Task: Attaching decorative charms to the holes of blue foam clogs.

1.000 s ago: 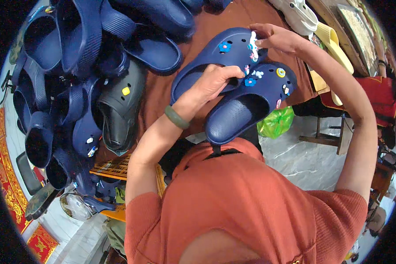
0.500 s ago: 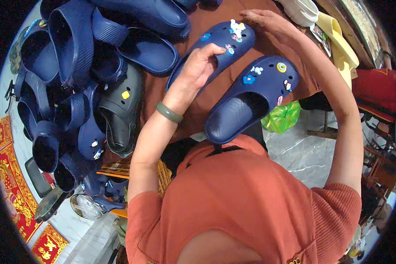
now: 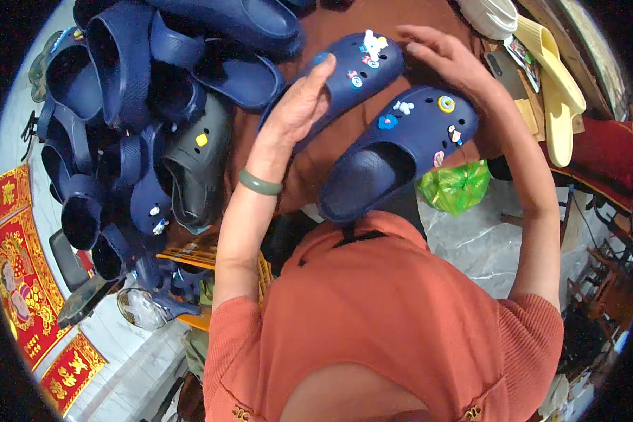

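Two navy clogs with small charms lie side by side on a brown surface, toes toward the upper right. My left hand (image 3: 299, 109), with a green bangle on its wrist, is on the farther clog (image 3: 362, 74). Its thumb reaches over the upper near the blue charm, while the other fingers are mostly hidden at the foot opening. The nearer clog (image 3: 401, 137) carries a yellow ring charm and a blue flower charm; neither hand touches it. Just beyond the farther clog's toe, my right hand (image 3: 443, 60) is open, fingers stretched out, holding nothing.
Several navy clogs (image 3: 119, 70) are heaped at the left, beside a dark grey clog (image 3: 197, 165). A white shoe (image 3: 489, 17) and a pale yellow slipper (image 3: 559, 105) are at the upper right. A green plastic bag (image 3: 457, 186) shows beyond the table's edge.
My left thumb has shifted from the middle charm toward the clog's left side. The right hand has drawn slightly away from the toe. The whole view has turned a little.
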A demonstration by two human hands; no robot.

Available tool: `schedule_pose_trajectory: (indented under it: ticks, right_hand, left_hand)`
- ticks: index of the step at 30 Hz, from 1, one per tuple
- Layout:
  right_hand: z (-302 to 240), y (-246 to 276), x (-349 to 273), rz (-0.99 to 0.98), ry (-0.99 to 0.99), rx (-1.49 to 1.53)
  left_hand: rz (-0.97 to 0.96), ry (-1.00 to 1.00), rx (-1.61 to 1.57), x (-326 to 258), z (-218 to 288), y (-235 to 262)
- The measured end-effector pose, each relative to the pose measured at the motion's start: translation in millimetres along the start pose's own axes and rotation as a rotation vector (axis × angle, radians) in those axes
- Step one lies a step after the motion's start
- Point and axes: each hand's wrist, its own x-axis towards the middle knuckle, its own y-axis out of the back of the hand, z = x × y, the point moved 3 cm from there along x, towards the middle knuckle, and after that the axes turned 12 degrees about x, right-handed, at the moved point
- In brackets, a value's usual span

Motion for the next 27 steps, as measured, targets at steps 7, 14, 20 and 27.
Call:
schedule_pose_trajectory:
  ticks: [7,14,20,27]
  right_hand:
    - [16,37,-80,0.326,0.112,0.04]
    - [44,28,-101,0.494,0.148,0.018]
    - [25,12,-107,0.67,0.236,-0.122]
    - [-26,-119,-144,0.547,0.486,-0.593]
  left_hand:
    - [0.104,-0.131,1.043,-43,11,0]
    - [0.226,-0.318,1.706,-83,1,-38]
    - [0.209,-0.432,1.49,-66,-14,-42]
    - [0.251,-0.522,1.695,-29,-16,-19]
